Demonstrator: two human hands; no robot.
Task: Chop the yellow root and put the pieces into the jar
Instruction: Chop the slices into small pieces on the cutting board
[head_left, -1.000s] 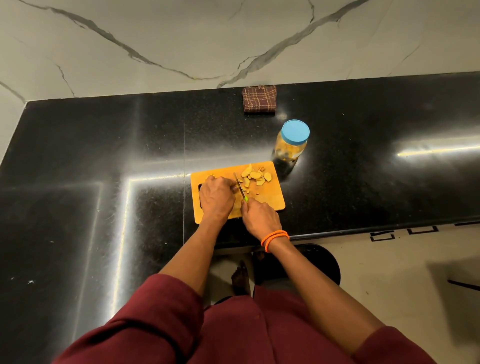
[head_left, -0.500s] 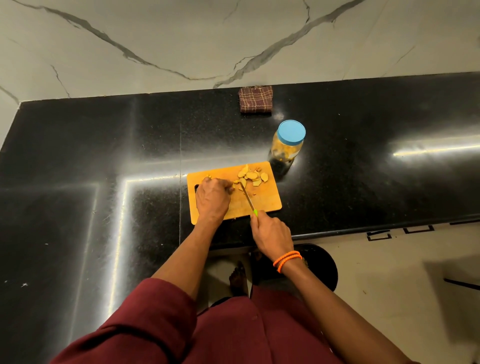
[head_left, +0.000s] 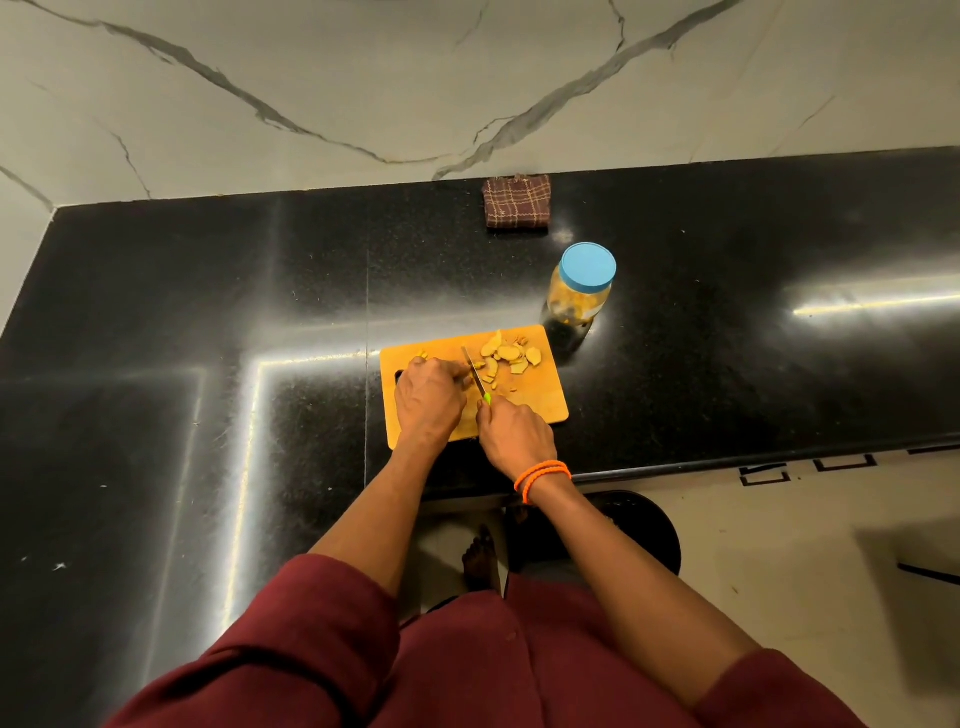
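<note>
Over board (head_left: 540, 400), right hand (head_left: 514, 434) gripping knife (head_left: 475, 371)

Yellow root pieces (head_left: 506, 356): pale slices, loosely heaped, far right of orange cutting board (head_left: 535, 400); uncut remainder hidden under hand. Jar (head_left: 579, 291): clear, upright, blue lid on, yellow contents inside, just beyond board's far right corner

We see an orange cutting board (head_left: 540, 405) with pale yellow root slices (head_left: 511, 353), a knife (head_left: 477, 375) with lime-green handle, a blue-lidded jar (head_left: 581, 291) of yellow pieces, a maroon plaid cloth (head_left: 517, 202), a speckled black counter (head_left: 208, 322), grey-veined white marble wall (head_left: 363, 78), orange wristbands (head_left: 540, 475), maroon sleeves (head_left: 291, 649)
</note>
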